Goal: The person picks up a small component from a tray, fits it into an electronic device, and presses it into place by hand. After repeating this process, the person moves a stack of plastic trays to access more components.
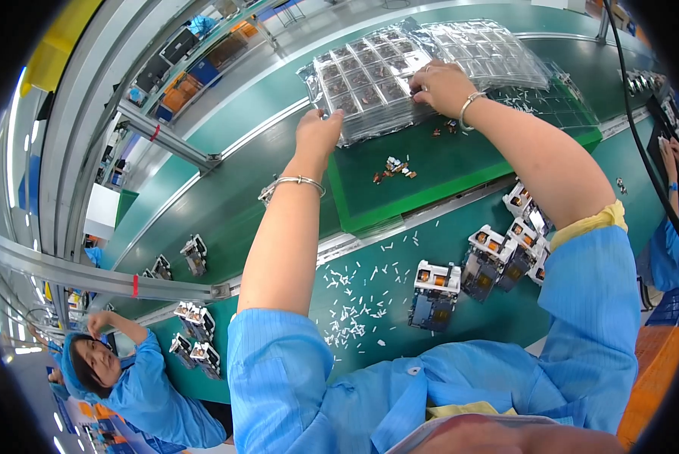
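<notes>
A stack of clear plastic blister trays (pixel 362 115) lies at the far side of the green mat, its compartments filled with small dark and copper-coloured parts. My left hand (pixel 318 132) grips the tray's near left corner, thumb towards the tray. Over the right part of the same tray, my right hand (pixel 439 87) has its fingers curled and closed; what is between the fingertips is too small to name. Some loose copper and white parts (pixel 394 169) lie on the green-edged mat (pixel 369 200) in front of the tray.
Another clear tray (pixel 494 53) sits behind to the right. White-and-black electrical units with copper coils (pixel 435 295) stand near me. Small white slips (pixel 347 321) are scattered on the green bench. A metal rail (pixel 97 276) crosses at left. A person in blue (pixel 154 393) sits left.
</notes>
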`<state>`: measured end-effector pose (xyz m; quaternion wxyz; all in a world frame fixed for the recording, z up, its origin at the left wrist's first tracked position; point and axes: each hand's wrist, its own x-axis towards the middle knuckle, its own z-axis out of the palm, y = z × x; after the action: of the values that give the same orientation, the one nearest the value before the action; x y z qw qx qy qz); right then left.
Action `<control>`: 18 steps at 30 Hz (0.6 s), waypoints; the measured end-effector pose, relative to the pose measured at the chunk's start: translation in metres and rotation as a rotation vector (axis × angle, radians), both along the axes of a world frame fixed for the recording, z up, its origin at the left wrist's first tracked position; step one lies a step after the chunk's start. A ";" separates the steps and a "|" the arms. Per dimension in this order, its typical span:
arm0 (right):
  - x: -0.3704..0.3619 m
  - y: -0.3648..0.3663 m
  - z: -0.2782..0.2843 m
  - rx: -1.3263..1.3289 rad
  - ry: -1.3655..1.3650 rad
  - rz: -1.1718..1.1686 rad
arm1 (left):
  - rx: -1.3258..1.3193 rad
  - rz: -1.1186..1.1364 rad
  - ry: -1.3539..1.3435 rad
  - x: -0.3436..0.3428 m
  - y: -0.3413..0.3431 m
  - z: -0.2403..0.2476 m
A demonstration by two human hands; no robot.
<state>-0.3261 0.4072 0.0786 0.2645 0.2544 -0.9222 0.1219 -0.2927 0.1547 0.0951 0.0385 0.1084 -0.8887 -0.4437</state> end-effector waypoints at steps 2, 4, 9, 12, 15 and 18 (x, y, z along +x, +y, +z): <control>-0.002 0.004 -0.004 0.006 -0.117 -0.008 | 0.028 -0.041 -0.037 -0.004 0.003 0.000; 0.002 0.000 -0.004 0.064 -0.019 0.035 | 0.051 -0.079 -0.079 -0.006 0.002 -0.008; -0.005 0.002 0.003 0.010 0.134 0.074 | 0.288 0.003 0.125 -0.009 -0.002 -0.013; -0.012 0.005 0.005 -0.035 0.032 0.019 | 0.171 0.021 -0.026 -0.003 0.018 0.011; -0.031 0.008 -0.003 -0.183 -0.138 -0.537 | 0.115 0.037 -0.108 -0.012 0.024 0.008; -0.024 0.001 0.000 -0.039 -0.463 -0.503 | 0.253 0.026 -0.019 -0.026 0.008 -0.014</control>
<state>-0.3502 0.4081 0.0787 0.0746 -0.0207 -0.9891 0.1250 -0.3184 0.1627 0.0814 0.0221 0.1281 -0.8245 -0.5508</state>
